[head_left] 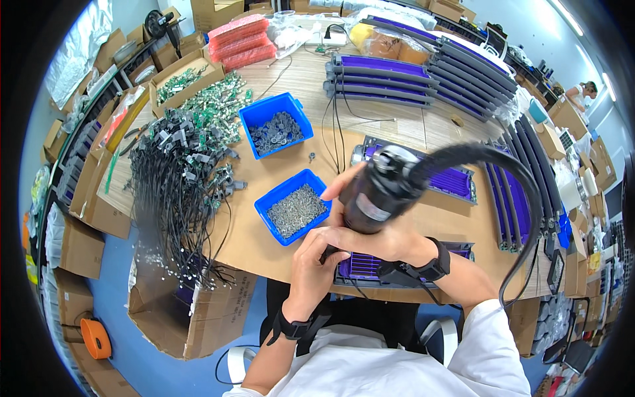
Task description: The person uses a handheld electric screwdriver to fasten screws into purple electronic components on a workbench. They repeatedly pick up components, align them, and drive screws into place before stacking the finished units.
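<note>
My right hand (397, 239) is wrapped round a black electric screwdriver (374, 202), a thick cylinder with a heavy black cable curving off to the right. Close beneath it, my left hand (313, 257) has thumb and fingers drawn together round something dark that I cannot make out. Below both hands lies a purple and grey slotted panel (362, 267), partly covered by them; the screwdriver's tip is hidden. A blue bin of small metal screws (294, 210) stands just left of my hands. Behind it is a blue bin of grey plastic parts (276, 131).
Black cables with connectors (173, 178) and green circuit boards (215, 102) are heaped on the left. Another purple panel (450, 182) lies beyond my right hand. More panels (380, 83) are stacked at the back. An open cardboard box (221, 314) stands below the table's front edge.
</note>
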The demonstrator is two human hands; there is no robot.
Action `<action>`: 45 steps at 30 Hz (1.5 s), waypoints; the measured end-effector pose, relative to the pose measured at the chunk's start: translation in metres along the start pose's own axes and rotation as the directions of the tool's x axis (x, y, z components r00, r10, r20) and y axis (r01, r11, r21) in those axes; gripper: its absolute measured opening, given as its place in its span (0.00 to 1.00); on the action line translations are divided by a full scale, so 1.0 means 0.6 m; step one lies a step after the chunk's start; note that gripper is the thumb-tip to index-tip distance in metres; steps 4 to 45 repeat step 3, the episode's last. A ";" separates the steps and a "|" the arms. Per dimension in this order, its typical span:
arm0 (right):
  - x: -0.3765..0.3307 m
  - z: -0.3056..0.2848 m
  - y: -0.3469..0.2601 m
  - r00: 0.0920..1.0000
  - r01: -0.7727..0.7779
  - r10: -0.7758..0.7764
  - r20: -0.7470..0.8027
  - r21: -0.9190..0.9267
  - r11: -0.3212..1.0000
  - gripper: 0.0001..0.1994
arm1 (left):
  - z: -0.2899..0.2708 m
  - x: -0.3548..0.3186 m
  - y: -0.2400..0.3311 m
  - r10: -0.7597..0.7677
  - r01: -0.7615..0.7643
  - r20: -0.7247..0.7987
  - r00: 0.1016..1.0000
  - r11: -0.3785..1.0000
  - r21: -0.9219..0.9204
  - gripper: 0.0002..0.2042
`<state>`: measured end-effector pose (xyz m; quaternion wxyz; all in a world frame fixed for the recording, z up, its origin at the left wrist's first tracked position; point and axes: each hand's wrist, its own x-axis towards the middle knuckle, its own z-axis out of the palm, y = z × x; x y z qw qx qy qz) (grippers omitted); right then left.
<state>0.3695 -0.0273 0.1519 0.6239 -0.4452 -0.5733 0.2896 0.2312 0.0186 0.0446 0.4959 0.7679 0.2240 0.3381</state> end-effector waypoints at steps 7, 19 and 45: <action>-0.017 -0.014 -0.009 0.999 -0.009 0.012 -0.037 0.076 0.997 0.28 | 0.010 -0.005 -0.021 -0.071 0.067 -0.012 0.997 0.982 -0.177 0.22; -0.017 -0.014 -0.009 0.999 -0.009 0.012 -0.037 0.076 0.997 0.28 | 0.010 -0.005 -0.021 -0.071 0.067 -0.012 0.997 0.982 -0.177 0.22; -0.017 -0.014 -0.009 0.999 -0.009 0.012 -0.037 0.076 0.997 0.28 | 0.010 -0.005 -0.021 -0.071 0.067 -0.012 0.997 0.982 -0.177 0.22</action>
